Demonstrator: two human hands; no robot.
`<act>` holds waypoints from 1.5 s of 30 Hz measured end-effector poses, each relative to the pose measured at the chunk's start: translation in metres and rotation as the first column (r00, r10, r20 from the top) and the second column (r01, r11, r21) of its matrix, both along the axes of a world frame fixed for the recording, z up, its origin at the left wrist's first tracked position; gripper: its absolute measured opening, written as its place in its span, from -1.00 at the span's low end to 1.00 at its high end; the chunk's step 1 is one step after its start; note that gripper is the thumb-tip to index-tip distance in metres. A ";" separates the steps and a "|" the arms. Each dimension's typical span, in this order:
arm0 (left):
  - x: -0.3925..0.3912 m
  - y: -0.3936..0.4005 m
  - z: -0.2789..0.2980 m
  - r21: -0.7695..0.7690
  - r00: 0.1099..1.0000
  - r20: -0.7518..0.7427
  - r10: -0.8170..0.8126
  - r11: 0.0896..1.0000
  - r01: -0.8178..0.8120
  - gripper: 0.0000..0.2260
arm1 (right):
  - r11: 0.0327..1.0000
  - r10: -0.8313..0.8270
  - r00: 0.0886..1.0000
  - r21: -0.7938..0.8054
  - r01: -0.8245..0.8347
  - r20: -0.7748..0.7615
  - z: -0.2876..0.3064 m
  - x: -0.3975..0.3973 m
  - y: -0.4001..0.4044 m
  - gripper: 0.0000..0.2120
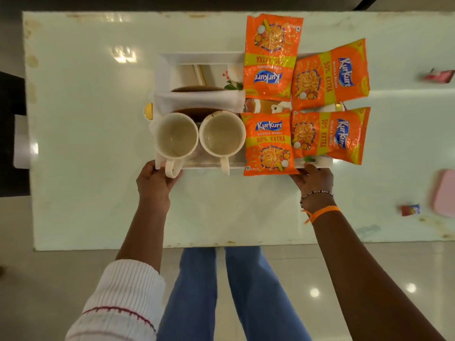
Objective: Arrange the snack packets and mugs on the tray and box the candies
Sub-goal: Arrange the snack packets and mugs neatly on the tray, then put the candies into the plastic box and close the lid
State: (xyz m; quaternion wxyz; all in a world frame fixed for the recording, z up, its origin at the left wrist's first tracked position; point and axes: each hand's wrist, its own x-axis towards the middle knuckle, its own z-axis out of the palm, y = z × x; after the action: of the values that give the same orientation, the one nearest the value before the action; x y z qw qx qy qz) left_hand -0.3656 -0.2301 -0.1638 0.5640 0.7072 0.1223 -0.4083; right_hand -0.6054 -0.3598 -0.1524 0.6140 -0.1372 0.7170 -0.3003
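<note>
A white tray [204, 57] lies on the white table [93, 119]. Two cream mugs stand side by side at its near left, the left mug [176, 135] and the right mug [222, 136], handles pointing toward me. Several orange snack packets cover its right half, among them one at the far side [270, 57] and one at the near edge [269, 143]. My left hand [155, 180] grips the tray's near left corner beside the left mug's handle. My right hand [312, 179] grips the near right edge. A folded white napkin [199, 100] lies across the tray.
Two wrapped candies lie at the right of the table, one far [438, 76] and one near [410, 209]. A pink box [445, 193] sits at the right edge. A dark chair [12, 134] stands left of the table. My legs are below the table's near edge.
</note>
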 end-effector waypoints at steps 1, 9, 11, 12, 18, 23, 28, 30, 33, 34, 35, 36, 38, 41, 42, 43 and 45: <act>0.000 -0.005 -0.001 -0.003 1.000 0.006 0.004 1.000 -0.004 -0.73 | 1.000 0.001 1.000 0.004 -0.001 -0.006 -0.002 0.000 -0.005 -0.60; -0.002 -0.011 -0.007 0.002 0.999 -0.023 0.022 1.000 -0.022 -0.83 | 1.000 -0.012 1.000 0.006 0.012 -0.015 -0.016 -0.002 -0.011 -0.60; -0.004 -0.010 -0.006 -0.015 0.997 -0.068 0.042 0.999 -0.043 -0.83 | 1.000 -0.015 0.999 0.004 0.015 -0.040 -0.019 -0.001 -0.011 -0.61; -0.006 -0.009 -0.005 -0.025 0.995 -0.089 0.050 0.998 -0.052 -0.83 | 1.000 -0.024 0.998 0.002 0.024 -0.054 -0.019 0.000 -0.010 -0.62; -0.026 -0.003 0.007 -0.065 0.963 -0.254 0.092 0.992 -0.112 -0.80 | 0.994 -0.106 0.990 -0.043 0.102 -0.088 -0.016 0.008 -0.002 -0.68; -0.051 0.000 0.025 -0.097 0.889 -0.435 -0.143 0.989 0.112 -0.77 | 0.997 -0.064 0.993 -0.038 0.061 -0.103 -0.007 0.009 -0.004 -0.68; -0.077 -0.008 0.037 -0.132 0.833 -0.391 -0.392 0.919 0.371 -0.79 | 0.998 0.052 0.997 -0.020 -0.053 -0.058 0.001 -0.005 0.003 -0.91; -0.091 -0.010 0.041 -0.115 0.806 -0.363 -0.468 0.880 0.460 -0.78 | 0.993 0.120 0.990 -0.010 -0.121 -0.075 0.005 -0.016 0.010 -0.89; -0.120 -0.017 0.047 -0.096 0.752 -0.338 -0.566 0.815 0.571 -0.79 | 0.971 0.220 0.967 -0.067 -0.230 -0.133 0.015 -0.036 0.027 -0.85; -0.131 -0.019 0.049 -0.090 0.735 -0.336 -0.589 0.797 0.598 -0.79 | 0.955 0.261 0.950 -0.095 -0.280 -0.173 0.018 -0.044 0.032 -0.85; -0.141 -0.021 0.050 -0.086 0.719 -0.334 -0.610 0.779 0.621 -0.79 | 0.939 0.294 0.931 -0.116 -0.324 -0.217 0.021 -0.051 0.038 -0.85; -0.155 -0.024 0.051 -0.082 0.699 -0.332 -0.633 0.758 0.647 -0.79 | 0.928 0.309 0.915 -0.129 -0.350 -0.261 0.023 -0.061 0.042 -0.84; -0.182 -0.031 0.054 -0.083 0.662 -0.332 -0.672 0.720 0.689 -0.79 | 0.913 0.310 0.881 -0.147 -0.381 -0.358 0.029 -0.083 0.046 -0.82; -0.220 -0.041 0.058 -0.102 0.626 -0.339 -0.703 0.688 0.718 -0.77 | 0.858 0.293 0.761 -0.192 -0.477 -0.579 0.039 -0.123 0.039 -0.84; -0.233 -0.046 0.059 -0.104 0.619 -0.340 -0.708 0.683 0.723 -0.76 | 0.831 0.279 0.699 -0.200 -0.520 -0.659 0.042 -0.140 0.034 -0.85; -0.247 -0.051 0.060 -0.103 0.614 -0.343 -0.711 0.678 0.727 -0.76 | 0.809 0.257 0.631 -0.194 -0.555 -0.732 0.043 -0.157 0.027 -0.85; -0.269 -0.059 0.062 -0.101 0.604 -0.344 -0.719 0.668 0.738 -0.77 | 0.792 0.223 0.493 -0.139 -0.595 -0.841 0.041 -0.191 0.013 -0.76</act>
State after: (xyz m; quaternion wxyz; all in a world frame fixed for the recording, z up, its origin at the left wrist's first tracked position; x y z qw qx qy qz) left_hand -0.6349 -0.2895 -0.1018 0.2985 0.6236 -0.0660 -0.7195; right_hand -0.7962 -0.3470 -0.1110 0.2433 -0.5518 0.7741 -0.1927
